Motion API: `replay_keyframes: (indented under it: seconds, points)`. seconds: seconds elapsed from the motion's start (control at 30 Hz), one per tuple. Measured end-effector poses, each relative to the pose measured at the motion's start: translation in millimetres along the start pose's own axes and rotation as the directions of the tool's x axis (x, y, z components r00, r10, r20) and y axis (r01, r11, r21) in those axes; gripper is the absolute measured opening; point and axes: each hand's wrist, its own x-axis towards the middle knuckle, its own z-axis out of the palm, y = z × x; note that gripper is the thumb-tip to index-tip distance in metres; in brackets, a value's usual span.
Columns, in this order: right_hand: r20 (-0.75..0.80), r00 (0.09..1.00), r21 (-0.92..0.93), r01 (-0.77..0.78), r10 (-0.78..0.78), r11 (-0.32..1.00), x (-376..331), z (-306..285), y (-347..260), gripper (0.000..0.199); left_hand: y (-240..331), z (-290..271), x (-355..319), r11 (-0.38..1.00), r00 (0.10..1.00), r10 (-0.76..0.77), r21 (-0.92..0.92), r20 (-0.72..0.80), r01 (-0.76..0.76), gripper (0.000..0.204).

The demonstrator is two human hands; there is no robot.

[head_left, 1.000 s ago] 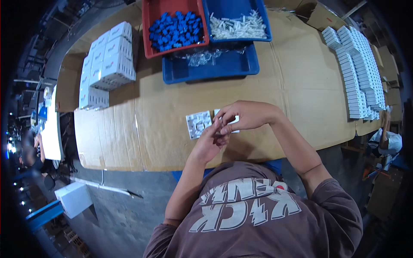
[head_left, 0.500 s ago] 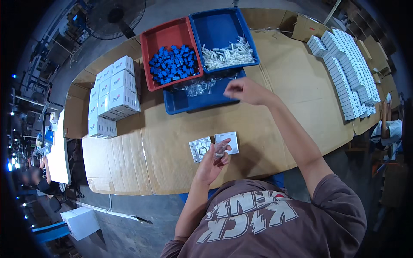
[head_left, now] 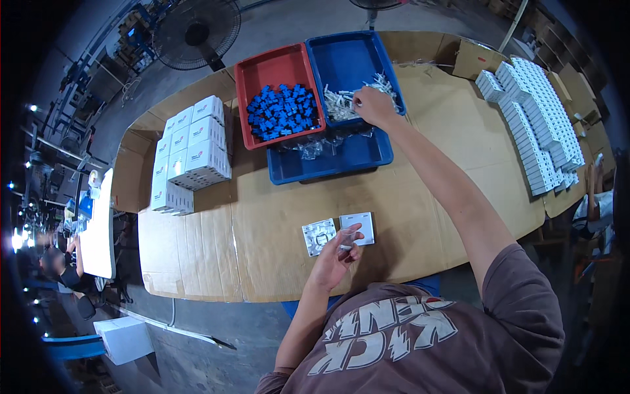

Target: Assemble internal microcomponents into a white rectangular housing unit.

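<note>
My left hand is raised over the near part of the table, its fingers closed around a small clear plastic bag. Beside and beyond it lie an open white casing with fittings inside and a flat white square plate. Farther off, my right hand reaches into the blue bin, its curled fingers down at the small white plastic pieces. What those fingertips pinch is hidden.
Left of that bin stands a red bin of blue plastic pieces. A lower blue tray holds clear bags. White boxes are stacked at left, with rows of smaller white boxes at right. Other people are at both sides.
My right hand has moved away from me, from above the lower tray into the white pieces. My left hand keeps its hold near the casing. The whole view has shifted slightly.
</note>
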Motion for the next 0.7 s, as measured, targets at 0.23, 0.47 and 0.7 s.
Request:
replay_keyframes:
  seconds: [0.23,0.47,0.7]
  points:
    - [-0.005,0.997,-0.006,-0.076,0.076,0.997,5,11,-4,0.009,-2,-12,-4,0.998,1.0,0.018,-0.056,-0.02,-0.019,0.062]
    - [-0.015,0.924,0.625,-0.289,0.382,0.725,6,-11,3,0.009,1,-9,1,0.994,0.999,-0.019,-0.109,-0.027,0.016,0.059]
    - [0.341,0.927,0.898,-0.273,0.155,-0.344,-28,-96,-58,0.009,-4,-19,3,0.99,1.0,-0.017,-0.138,-0.018,0.015,0.058]
